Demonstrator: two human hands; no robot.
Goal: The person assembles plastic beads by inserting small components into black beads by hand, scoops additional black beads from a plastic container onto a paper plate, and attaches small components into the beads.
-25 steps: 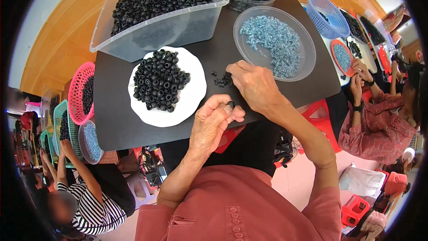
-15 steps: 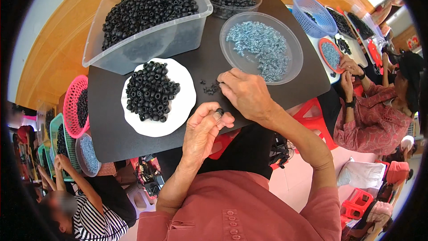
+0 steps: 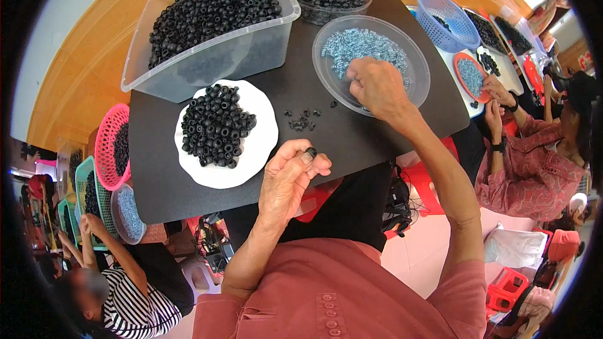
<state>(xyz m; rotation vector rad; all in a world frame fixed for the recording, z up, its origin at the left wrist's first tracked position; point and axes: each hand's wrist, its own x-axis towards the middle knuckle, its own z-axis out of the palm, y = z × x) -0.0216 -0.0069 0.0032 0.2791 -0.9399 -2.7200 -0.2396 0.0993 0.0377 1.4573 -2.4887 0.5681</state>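
Between the thumb and fingers of my left hand (image 3: 289, 176) is a round black bead (image 3: 311, 151), held just past the table's near edge. My right hand (image 3: 379, 88) hangs over a shallow clear bowl (image 3: 421, 91) of small bluish, see-through pieces (image 3: 358, 44). Its fingers are curled together, and their tips are partly hidden, so what they hold cannot be made out. Several small dark pieces (image 3: 303, 124) lie loose on the dark table between my hands. To their left, a white scalloped plate (image 3: 262, 144) carries a heap of black hollow beads (image 3: 217, 127).
A large clear bin (image 3: 207, 56) of black beads stands at the far left, beside a round clear tub (image 3: 333, 16) of dark beads. A pink basket (image 3: 107, 150) adjoins the table's left edge. Co-workers sit on both sides, near a blue basket (image 3: 445, 31) at right.
My right hand has left the small dark pieces on the table and moved up and right over the bowl. My left hand keeps its hold on the bead, nearly still.
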